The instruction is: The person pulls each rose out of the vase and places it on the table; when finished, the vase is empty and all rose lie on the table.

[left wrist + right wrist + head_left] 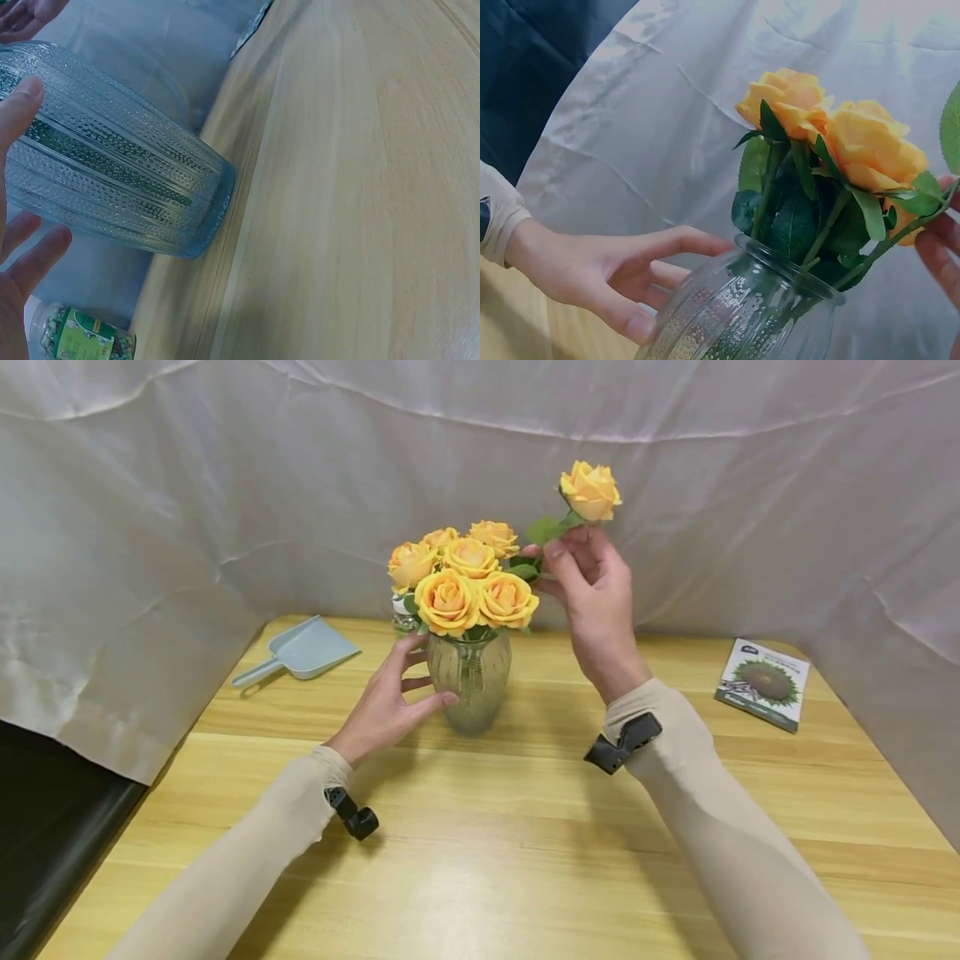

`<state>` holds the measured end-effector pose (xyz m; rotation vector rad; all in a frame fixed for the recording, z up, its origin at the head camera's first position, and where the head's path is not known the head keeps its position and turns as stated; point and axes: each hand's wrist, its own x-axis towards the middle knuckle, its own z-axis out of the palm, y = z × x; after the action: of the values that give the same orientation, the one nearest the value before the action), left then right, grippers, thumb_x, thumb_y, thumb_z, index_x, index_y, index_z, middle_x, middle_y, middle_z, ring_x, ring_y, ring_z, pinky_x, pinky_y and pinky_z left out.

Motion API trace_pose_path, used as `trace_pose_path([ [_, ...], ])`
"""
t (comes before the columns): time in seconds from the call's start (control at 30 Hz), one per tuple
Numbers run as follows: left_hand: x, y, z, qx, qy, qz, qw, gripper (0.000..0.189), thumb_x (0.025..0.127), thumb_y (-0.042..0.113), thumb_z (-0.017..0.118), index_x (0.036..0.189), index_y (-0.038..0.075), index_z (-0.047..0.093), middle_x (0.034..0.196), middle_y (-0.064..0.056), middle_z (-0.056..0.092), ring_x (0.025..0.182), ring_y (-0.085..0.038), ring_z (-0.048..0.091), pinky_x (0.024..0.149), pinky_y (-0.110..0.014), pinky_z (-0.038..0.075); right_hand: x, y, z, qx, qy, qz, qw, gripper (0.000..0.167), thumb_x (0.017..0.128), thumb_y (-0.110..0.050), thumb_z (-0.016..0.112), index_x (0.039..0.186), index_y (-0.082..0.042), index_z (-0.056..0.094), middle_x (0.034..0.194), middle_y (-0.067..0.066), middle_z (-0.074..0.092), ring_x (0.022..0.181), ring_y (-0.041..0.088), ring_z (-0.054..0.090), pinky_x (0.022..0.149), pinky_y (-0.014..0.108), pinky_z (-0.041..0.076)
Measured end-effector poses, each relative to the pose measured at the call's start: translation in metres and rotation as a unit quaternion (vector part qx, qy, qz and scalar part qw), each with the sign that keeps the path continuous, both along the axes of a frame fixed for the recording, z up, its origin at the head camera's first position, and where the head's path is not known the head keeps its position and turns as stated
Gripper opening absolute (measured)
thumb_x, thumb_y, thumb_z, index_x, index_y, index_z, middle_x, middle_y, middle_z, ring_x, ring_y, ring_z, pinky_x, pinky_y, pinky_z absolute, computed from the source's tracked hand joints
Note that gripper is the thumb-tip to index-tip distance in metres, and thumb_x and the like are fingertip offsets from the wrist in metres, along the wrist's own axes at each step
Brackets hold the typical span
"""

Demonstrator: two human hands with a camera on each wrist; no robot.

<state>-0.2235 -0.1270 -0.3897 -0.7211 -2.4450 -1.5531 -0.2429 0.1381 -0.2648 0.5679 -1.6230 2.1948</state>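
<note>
A ribbed clear glass vase stands upright on the wooden table, full of yellow roses with green leaves. My left hand holds the vase at its left side, thumb across the front and fingers bent round the far side. Higher up and to the right, my right hand pinches the stem of one more yellow rose just under its bloom. In the right wrist view that stem slants down to the vase's mouth among the other stems. The bloom rises above the bunch.
A light blue dustpan lies at the back left. Behind the vase stands a small jar of pebbles with a green label. A seed packet with a sunflower picture lies at the right. Grey cloth hangs round the table.
</note>
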Motion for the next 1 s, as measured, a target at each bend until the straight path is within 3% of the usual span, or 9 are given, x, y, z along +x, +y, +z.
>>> trace_pose_path([
  [0.33, -0.001, -0.001, -0.002, -0.001, 0.004, 0.001, 1.0000, 0.092, 0.094, 0.017, 0.089, 0.166, 0.018, 0.033, 0.172, -0.014, 0.038, 0.150, -0.039, 0.053, 0.114, -0.051, 0.060, 0.000, -0.003, 0.003, -0.083, 0.034, -0.053, 0.9945, 0.018, 0.104, -0.003, 0.072, 0.102, -0.014, 0.057, 0.102, 0.006, 0.079, 0.103, 0.022, 0.079, 0.078, 0.033, 0.070],
  [0.73, -0.001, -0.001, -0.003, 0.001, 0.006, -0.001, 1.0000, 0.093, 0.093, 0.017, 0.089, 0.167, 0.019, 0.032, 0.172, -0.014, 0.038, 0.149, -0.039, 0.054, 0.113, -0.050, 0.061, -0.002, 0.000, 0.002, -0.058, 0.070, -0.087, 0.9921, 0.018, 0.099, 0.000, 0.078, 0.101, -0.017, 0.072, 0.115, 0.011, 0.081, 0.101, 0.020, 0.080, 0.079, 0.033, 0.071],
  [0.87, -0.001, -0.002, -0.004, 0.001, 0.007, -0.002, 1.0000, 0.093, 0.094, 0.017, 0.089, 0.167, 0.019, 0.032, 0.172, -0.015, 0.039, 0.149, -0.039, 0.054, 0.114, -0.050, 0.061, -0.002, 0.005, 0.011, -0.077, 0.074, -0.092, 0.9901, 0.017, 0.098, 0.002, 0.078, 0.102, -0.013, 0.073, 0.117, 0.014, 0.081, 0.101, 0.022, 0.079, 0.081, 0.036, 0.072],
  [1.0, -0.001, -0.002, -0.004, 0.002, 0.010, -0.003, 0.9999, 0.092, 0.094, 0.016, 0.089, 0.167, 0.019, 0.032, 0.171, -0.015, 0.039, 0.150, -0.039, 0.053, 0.114, -0.050, 0.061, 0.000, 0.016, 0.032, -0.127, 0.062, -0.086, 0.9862, 0.017, 0.094, 0.006, 0.080, 0.106, -0.004, 0.073, 0.116, 0.018, 0.080, 0.094, 0.024, 0.079, 0.081, 0.037, 0.072],
])
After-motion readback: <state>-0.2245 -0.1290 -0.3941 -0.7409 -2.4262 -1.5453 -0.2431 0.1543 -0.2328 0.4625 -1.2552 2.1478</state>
